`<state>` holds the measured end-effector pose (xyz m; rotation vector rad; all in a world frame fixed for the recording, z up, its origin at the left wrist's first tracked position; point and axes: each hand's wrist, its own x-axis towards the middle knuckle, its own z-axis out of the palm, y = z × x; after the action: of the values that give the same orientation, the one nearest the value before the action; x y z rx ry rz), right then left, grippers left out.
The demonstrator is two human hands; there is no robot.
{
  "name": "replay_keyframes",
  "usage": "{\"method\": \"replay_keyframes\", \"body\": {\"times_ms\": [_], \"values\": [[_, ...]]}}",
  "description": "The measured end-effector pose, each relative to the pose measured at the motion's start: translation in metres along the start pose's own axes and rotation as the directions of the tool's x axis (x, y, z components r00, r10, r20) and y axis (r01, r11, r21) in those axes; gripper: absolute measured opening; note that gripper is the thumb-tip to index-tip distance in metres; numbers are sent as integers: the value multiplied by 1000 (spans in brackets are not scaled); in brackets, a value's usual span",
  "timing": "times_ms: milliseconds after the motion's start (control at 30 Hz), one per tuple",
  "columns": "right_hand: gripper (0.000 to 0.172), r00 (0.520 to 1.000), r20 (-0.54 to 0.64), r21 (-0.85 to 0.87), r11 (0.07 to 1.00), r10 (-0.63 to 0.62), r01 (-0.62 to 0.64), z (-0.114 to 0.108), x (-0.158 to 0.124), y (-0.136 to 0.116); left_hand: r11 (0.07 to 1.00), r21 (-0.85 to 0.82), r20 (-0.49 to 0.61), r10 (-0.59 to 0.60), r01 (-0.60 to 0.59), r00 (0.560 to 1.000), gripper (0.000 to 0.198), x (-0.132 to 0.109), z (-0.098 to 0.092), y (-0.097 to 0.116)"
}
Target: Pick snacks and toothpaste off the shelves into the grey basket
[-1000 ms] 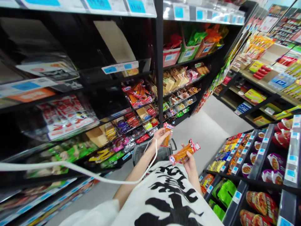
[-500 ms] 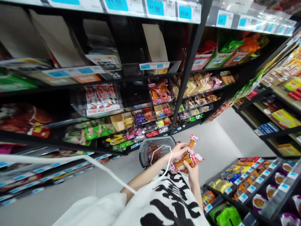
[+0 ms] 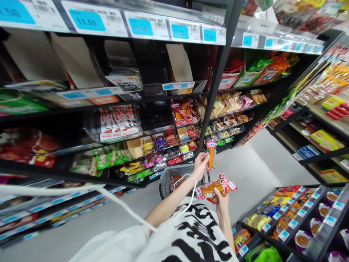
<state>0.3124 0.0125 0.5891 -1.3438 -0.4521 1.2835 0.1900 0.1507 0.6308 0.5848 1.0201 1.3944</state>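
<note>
My left hand (image 3: 201, 166) pinches one snack packet (image 3: 211, 156), a clear wrapper with a pink-and-white end and an orange-brown stick inside. It is held up in front of the shelf post. Lower and nearer to my body, my right hand (image 3: 222, 199) is closed round several similar snack packets (image 3: 211, 189) with red-and-white ends. A gap separates the single packet from this bunch. Behind my left forearm stands a grey shopping basket (image 3: 164, 183) with reddish packets inside, partly hidden by the arm. Whether it rests on the floor I cannot tell.
A tall black shelf rack (image 3: 215, 83) with priced snacks fills the left and front. Similar packets lie in a shelf bin (image 3: 185, 112). A low display (image 3: 297, 214) stands at right, more shelves (image 3: 321, 145) beyond. A white cord (image 3: 117, 200) crosses at lower left.
My left hand has moved up and left with one packet, away from the bunch in my right hand. The right hand has hardly moved. The view has tilted slightly upward.
</note>
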Motion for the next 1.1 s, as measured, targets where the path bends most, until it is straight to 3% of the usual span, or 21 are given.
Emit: {"method": "replay_keyframes", "body": {"times_ms": [167, 267, 400, 533, 600, 733, 833, 967, 1100], "values": [[44, 1000, -6, 35, 999, 25, -25, -1, 0, 0, 990, -40, -131, 128, -134, 983, 44, 34, 16, 28], [45, 998, -33, 38, 998, 46, -45, -4, 0, -1, 986, -99, -65, 132, -138, 989, 45, 43, 22, 40], [44, 997, -38, 46, 996, 73, -72, -5, 1, -3, 977, -209, -2, 43, -43, 999, 46, 49, 24, 48], [43, 997, 5, 72, 995, 72, -72, -2, 1, -7, 971, -236, -25, -51, 44, 998, 39, 56, 14, 54], [44, 997, 24, 78, 994, 72, -74, -3, 2, -6, 974, -213, 50, -62, 71, 997, 40, 59, 6, 59], [43, 994, -14, 24, 994, 108, -108, -11, 8, 4, 995, -99, 237, -8, 32, 971, 62, 60, -15, 73], [46, 991, -26, 13, 991, 133, -133, -17, 16, 13, 999, -38, 275, 30, -20, 961, 61, 61, -31, 81], [46, 989, -48, 14, 990, 141, -140, -16, 23, 18, 992, -63, 169, 119, -110, 978, 66, 76, -47, 82], [45, 984, -82, 29, 988, 156, -154, -10, 22, 13, 964, -7, -28, 265, -265, 964, 71, 121, -49, 102]]}}
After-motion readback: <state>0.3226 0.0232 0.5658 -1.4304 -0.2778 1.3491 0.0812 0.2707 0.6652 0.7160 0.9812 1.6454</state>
